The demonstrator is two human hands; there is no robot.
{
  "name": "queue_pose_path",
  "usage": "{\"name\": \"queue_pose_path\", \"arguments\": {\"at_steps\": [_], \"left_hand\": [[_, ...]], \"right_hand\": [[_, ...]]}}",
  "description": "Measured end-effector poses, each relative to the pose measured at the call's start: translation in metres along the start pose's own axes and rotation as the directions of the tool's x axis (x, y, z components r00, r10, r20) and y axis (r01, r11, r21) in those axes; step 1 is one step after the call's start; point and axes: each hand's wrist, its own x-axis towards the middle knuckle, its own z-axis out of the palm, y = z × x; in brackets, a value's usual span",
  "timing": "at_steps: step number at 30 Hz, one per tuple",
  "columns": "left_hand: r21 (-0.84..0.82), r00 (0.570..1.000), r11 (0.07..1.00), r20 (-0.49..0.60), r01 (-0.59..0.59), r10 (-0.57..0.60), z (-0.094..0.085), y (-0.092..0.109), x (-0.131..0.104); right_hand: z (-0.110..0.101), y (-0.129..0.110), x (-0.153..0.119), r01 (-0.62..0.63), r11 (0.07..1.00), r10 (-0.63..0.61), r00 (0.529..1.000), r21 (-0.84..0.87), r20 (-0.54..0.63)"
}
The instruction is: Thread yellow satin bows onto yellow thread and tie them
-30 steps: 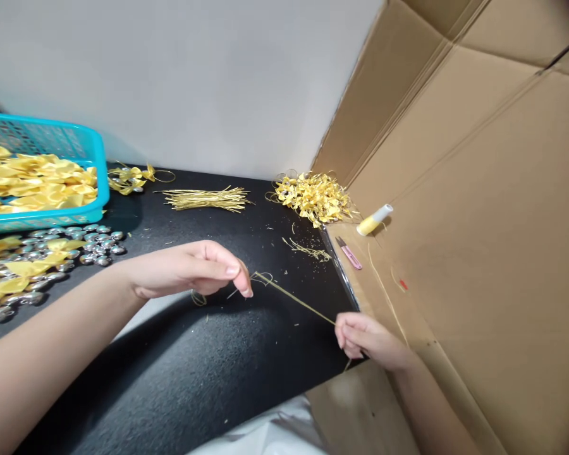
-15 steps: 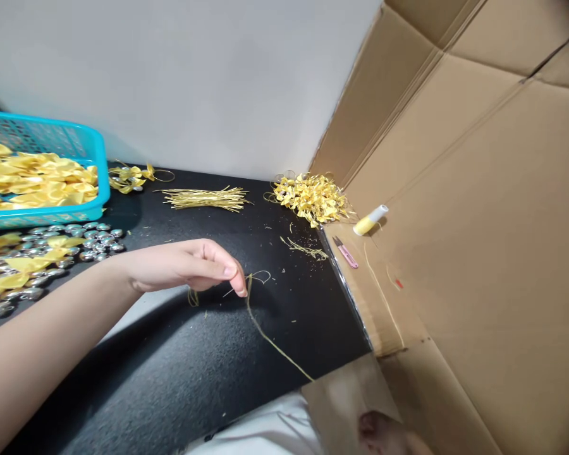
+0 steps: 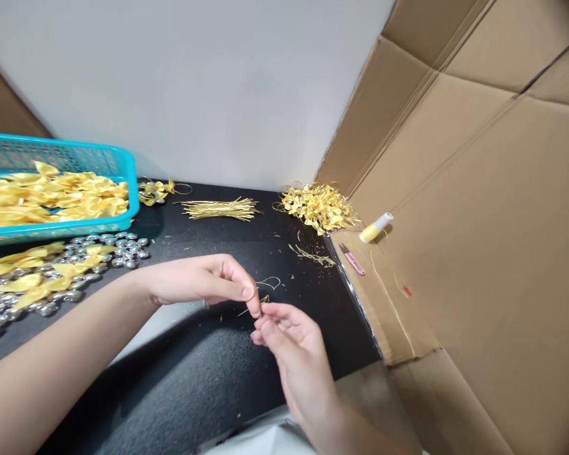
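Right of the turquoise basket (image 3: 132,193), two hands meet at a gold cord (image 3: 265,298)

Well right of the basket, and nearer the front, the left hand (image 3: 213,278) pinches the gold cord. The right hand (image 3: 301,351) has its fingertips up close to the left ones; whether it grips the cord too is hidden.

Some work looks done: far right of the basket sits a big heap of looped bows (image 3: 318,208). Lots looks left. Yellow ribbon bows (image 3: 76,199) lie inside the basket, silver beads (image 3: 130,246) just in front of it, and a bundle of gold strands (image 3: 220,209) to its right. The piece in hand seems unfinished, as no bow shows on it.

Half a second ago, the right hand was down low, off the cord, which hung long. Now that long tail cannot be seen.
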Motion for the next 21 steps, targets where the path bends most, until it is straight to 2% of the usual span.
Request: {"name": "queue_pose_path", "arguments": {"at_steps": [2, 4, 9, 13, 17, 21], "left_hand": [[-0.075, 0.997, 0.995, 0.045, 0.063, -0.06, 0.0, 0.002, 0.0], [-0.114, 0.994, 0.99, 0.082, 0.08, -0.071, 0.0, 0.005, 0.0], [-0.084, 0.986, 0.993, 0.153, 0.084, -0.07, -0.002, 0.01, -0.002], [0.046, 0.988, 0.992, 0.098, 0.118, -0.122, -0.004, 0.013, -0.004], [0.071, 0.988, 0.989, 0.069, 0.13, -0.135, -0.004, 0.016, -0.005], [0.042, 0.987, 0.989, 0.069, 0.14, -0.143, -0.002, 0.019, -0.005]], "right_hand": [[0.009, 0.012, -0.001, -0.027, 0.995, 0.033, 0.998, 0.095, -0.062], [0.014, 0.021, -0.002, -0.035, 0.987, 0.049, 0.995, 0.154, -0.088], [0.024, 0.033, -0.004, -0.021, 0.966, 0.046, 0.995, 0.257, -0.09], [0.024, 0.056, -0.01, 0.002, 0.944, -0.001, 1.0, 0.33, -0.005], [0.021, 0.085, -0.019, -0.083, 0.944, 0.048, 0.992, 0.32, 0.117], [0.031, 0.09, -0.018, -0.047, 0.954, 0.026, 0.997, 0.296, 0.075]]}}
